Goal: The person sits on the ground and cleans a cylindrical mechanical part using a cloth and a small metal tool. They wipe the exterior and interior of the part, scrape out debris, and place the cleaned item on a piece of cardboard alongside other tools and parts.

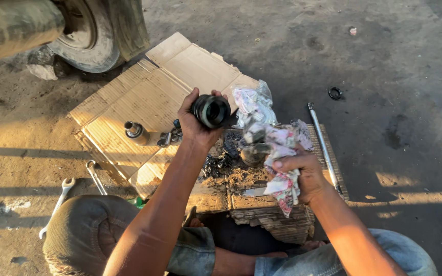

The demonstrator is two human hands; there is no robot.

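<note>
Left hand point(196, 120): raised at the 11 o'clock position, arm extended from 7 o'clock, fingers curled in a closed grasp, palm turned right. Right hand point(303, 174): lower, at 2 o'clock, forearm entering from 5 o'clock, fingers clenched, thumb on top. Hands apart.

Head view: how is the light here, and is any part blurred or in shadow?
Head view: low warm sunlight strikes the cardboard and both forearms; long shadows cross the ground. The left hand with the black cylindrical part is sharp; the wheel at top left is slightly soft.
</note>
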